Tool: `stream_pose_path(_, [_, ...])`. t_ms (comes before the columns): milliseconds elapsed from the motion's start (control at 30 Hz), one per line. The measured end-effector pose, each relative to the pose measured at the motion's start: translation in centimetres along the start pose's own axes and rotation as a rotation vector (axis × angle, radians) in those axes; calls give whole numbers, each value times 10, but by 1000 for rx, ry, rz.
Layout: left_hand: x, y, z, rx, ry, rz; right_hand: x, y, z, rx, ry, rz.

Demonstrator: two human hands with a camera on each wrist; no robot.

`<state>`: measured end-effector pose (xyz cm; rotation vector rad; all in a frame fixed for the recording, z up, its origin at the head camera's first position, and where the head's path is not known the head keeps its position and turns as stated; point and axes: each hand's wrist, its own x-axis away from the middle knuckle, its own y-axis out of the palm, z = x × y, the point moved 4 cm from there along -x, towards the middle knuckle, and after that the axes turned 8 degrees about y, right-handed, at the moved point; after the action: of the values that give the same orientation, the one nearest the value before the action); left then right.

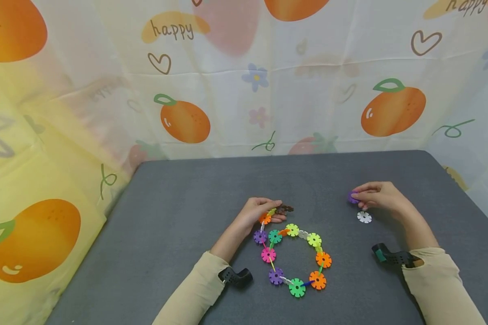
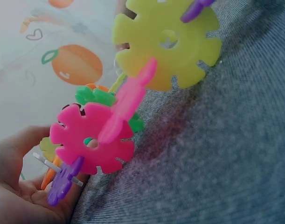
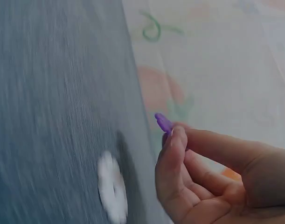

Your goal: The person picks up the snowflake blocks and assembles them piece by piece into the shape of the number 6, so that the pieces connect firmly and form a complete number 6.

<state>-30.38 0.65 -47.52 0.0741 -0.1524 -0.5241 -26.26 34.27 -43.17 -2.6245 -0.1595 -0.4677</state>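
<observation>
My left hand (image 1: 253,212) holds the upper end of a linked chain of colourful notched plastic discs, its fingers at a brown disc (image 1: 285,208) beside yellow and orange ones. From there the chain runs down through a purple disc (image 1: 260,236) into a ring on the table, where a pink disc (image 1: 268,255) and a green disc (image 1: 297,287) are joined by discs set edge-on. In the left wrist view, the pink disc (image 2: 88,140) shows close to the hand. Off to the right, my right hand (image 1: 379,196) pinches a loose purple disc (image 3: 163,123) between thumb and fingertips.
A single white disc (image 1: 364,217) lies on the dark grey table (image 1: 195,189) just below the right hand. Behind the table hangs a fruit-print cloth (image 1: 227,113), which also covers the left side. A black wrist strap device (image 1: 394,256) is on each forearm.
</observation>
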Motion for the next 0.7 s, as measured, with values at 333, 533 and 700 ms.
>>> stream_pose_path(333, [-1,1,0,36,19,-47,-4,51,-30,-159,-26,-56])
stream_pose_path(533, [-2,1,0,33,10,-40,-6,79,-37,-217,4,-69])
stream_pose_path(700, [-3,2,0,36,0,-27,-8,99,-39,-285,20,-73])
